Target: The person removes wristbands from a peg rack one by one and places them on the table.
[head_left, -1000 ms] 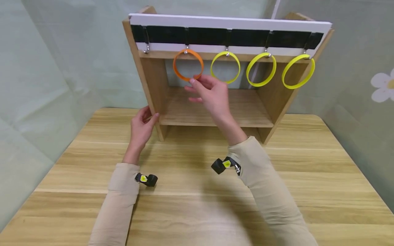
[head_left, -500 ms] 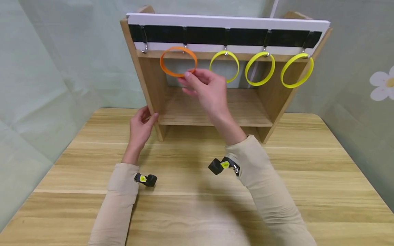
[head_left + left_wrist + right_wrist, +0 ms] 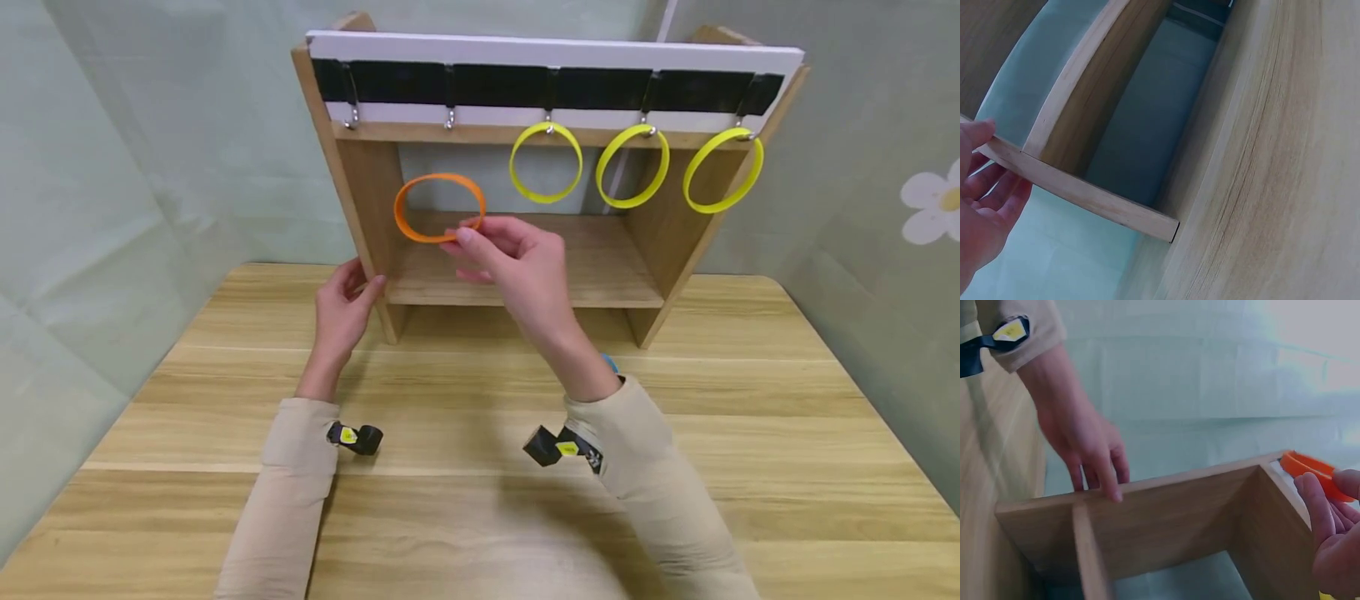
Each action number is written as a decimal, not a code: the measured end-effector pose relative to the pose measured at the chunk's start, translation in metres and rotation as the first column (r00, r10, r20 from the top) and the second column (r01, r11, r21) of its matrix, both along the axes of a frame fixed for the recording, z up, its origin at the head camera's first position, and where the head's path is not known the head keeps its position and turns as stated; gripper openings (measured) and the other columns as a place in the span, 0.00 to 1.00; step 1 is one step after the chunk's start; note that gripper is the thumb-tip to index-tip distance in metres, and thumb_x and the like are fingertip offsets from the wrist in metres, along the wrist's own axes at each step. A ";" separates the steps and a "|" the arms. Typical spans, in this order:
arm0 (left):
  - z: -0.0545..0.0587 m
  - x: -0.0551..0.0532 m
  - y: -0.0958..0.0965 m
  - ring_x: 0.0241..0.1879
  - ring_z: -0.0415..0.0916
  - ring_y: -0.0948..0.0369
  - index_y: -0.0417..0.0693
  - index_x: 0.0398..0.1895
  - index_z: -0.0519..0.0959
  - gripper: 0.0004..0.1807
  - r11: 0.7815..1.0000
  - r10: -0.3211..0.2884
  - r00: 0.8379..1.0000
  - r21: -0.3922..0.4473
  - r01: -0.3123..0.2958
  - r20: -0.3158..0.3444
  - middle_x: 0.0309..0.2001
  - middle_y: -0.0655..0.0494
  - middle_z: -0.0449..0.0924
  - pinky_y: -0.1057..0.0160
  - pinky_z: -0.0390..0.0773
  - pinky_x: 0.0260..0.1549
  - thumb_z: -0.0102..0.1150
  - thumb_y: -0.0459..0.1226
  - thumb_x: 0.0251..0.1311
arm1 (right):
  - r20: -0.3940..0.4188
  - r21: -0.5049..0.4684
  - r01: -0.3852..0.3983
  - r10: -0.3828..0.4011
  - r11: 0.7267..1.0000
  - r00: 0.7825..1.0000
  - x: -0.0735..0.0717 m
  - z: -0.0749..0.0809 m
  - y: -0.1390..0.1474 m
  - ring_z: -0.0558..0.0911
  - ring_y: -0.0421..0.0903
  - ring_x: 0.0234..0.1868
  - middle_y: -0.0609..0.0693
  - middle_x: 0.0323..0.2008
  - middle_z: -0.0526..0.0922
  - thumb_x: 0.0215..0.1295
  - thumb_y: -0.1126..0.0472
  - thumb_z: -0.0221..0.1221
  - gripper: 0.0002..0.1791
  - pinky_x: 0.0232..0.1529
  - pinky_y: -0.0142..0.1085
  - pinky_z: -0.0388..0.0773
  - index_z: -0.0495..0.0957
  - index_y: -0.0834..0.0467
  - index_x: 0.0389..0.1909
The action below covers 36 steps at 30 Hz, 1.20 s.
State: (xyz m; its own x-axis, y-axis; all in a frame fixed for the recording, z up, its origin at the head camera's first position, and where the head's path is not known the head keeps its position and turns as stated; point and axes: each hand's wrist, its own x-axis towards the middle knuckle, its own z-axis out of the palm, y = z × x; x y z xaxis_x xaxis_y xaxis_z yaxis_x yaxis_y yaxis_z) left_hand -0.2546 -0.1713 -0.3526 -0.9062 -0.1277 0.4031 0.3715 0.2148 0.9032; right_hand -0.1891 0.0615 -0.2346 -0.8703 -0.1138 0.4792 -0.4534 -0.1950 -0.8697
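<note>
Okay, looks like the carrying step: pinching the thin orange plastic-looking ring [image 3: 399,214] in the right hand [image 3: 528,271], below the bare metal hooks [image 3: 449,120] near the left edge of the pale wooden shelf unit [image 3: 367,179]. Gripping that edge with the left hand [image 3: 342,315]. Probably calls for a firm pinch next, clear of the matching yellow rings [image 3: 546,199].

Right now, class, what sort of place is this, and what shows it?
Probably a staged indoor workspace: a creased pale-green sheet backdrop, a light wood-grain table, and on it an open wooden rack hung with three round yellow rings.
</note>
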 end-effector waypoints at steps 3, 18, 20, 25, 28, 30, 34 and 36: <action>0.000 0.000 0.000 0.58 0.72 0.48 0.29 0.62 0.69 0.24 1.000 -0.002 1.000 0.006 0.002 -0.003 0.58 0.36 0.73 0.57 0.74 0.56 0.58 0.32 0.65 | 0.016 -0.008 0.018 -0.018 1.000 1.000 0.004 -0.011 0.011 0.85 0.54 0.41 0.61 0.39 0.85 0.65 0.69 0.60 0.11 0.38 0.46 0.84 0.78 0.74 0.44; 0.001 0.001 0.002 0.58 0.72 0.48 0.31 0.63 0.68 0.25 1.000 0.000 1.000 -0.001 0.000 0.018 0.60 0.36 0.72 0.56 0.74 0.56 0.58 0.33 0.66 | 0.183 0.014 0.111 -0.112 0.994 0.977 0.012 -0.063 0.069 0.86 0.51 0.39 0.52 0.35 0.87 0.65 0.71 0.59 0.14 0.39 0.46 0.84 0.75 0.79 0.46; 0.001 0.001 0.002 0.58 0.72 0.49 0.31 0.63 0.68 0.25 1.000 -0.003 1.000 -0.003 0.003 0.019 0.60 0.37 0.72 0.56 0.74 0.56 0.58 0.33 0.66 | 0.188 0.039 0.122 -0.127 0.992 0.974 0.012 -0.067 0.077 0.86 0.51 0.39 0.50 0.35 0.87 0.65 0.71 0.60 0.15 0.38 0.46 0.84 0.75 0.79 0.46; 0.000 0.000 0.001 0.58 0.72 0.49 0.32 0.64 0.68 0.25 1.000 -0.004 1.000 -0.004 0.004 0.025 0.60 0.37 0.72 0.55 0.74 0.57 0.58 0.33 0.66 | 0.201 0.140 0.152 -0.179 0.978 0.963 0.012 -0.076 0.095 0.86 0.49 0.38 0.48 0.34 0.86 0.66 0.68 0.60 0.15 0.37 0.43 0.84 0.76 0.78 0.47; 0.000 0.000 0.001 0.58 0.72 0.49 0.32 0.64 0.68 0.25 1.000 -0.007 1.000 0.000 0.007 0.024 0.60 0.37 0.72 0.55 0.74 0.57 0.58 0.33 0.66 | 0.206 0.198 0.157 -0.197 0.968 0.958 0.011 -0.083 0.105 0.86 0.46 0.37 0.47 0.34 0.86 0.67 0.67 0.59 0.17 0.37 0.42 0.84 0.75 0.78 0.48; 0.000 0.000 0.001 0.58 0.72 0.49 0.32 0.64 0.68 0.26 1.000 -0.007 1.000 0.001 0.007 0.025 0.60 0.37 0.72 0.55 0.74 0.57 0.58 0.33 0.66 | 0.209 0.237 0.156 -0.207 0.959 0.956 0.010 -0.087 0.113 0.86 0.43 0.36 0.47 0.35 0.86 0.68 0.66 0.59 0.17 0.37 0.41 0.84 0.75 0.77 0.49; 0.001 0.001 0.000 0.58 0.72 0.51 0.33 0.64 0.68 0.26 1.000 -0.003 1.000 -0.005 0.003 0.028 0.60 0.38 0.72 0.56 0.73 0.57 0.58 0.33 0.66 | 0.207 0.298 0.150 -0.217 0.943 0.954 0.009 -0.096 0.127 0.86 0.41 0.36 0.47 0.36 0.86 0.69 0.65 0.58 0.18 0.37 0.41 0.84 0.75 0.76 0.51; 0.001 0.001 0.000 0.58 0.72 0.51 0.33 0.64 0.68 0.25 1.000 0.000 1.000 -0.009 0.000 0.029 0.60 0.38 0.73 0.56 0.73 0.57 0.58 0.33 0.66 | 0.208 0.318 0.148 -0.221 0.937 0.953 0.008 -0.100 0.134 0.86 0.40 0.36 0.47 0.36 0.85 0.69 0.65 0.58 0.18 0.37 0.41 0.84 0.74 0.75 0.52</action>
State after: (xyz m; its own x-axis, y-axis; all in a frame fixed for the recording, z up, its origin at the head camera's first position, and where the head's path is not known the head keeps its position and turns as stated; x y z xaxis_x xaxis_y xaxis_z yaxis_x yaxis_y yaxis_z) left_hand -0.2537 -0.1712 -0.3518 -0.9175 -0.1244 0.3777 0.3451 0.2231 0.9117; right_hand -0.1813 0.1958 -0.3347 -0.9730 -0.0446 0.2265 -0.2307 0.1541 -0.9607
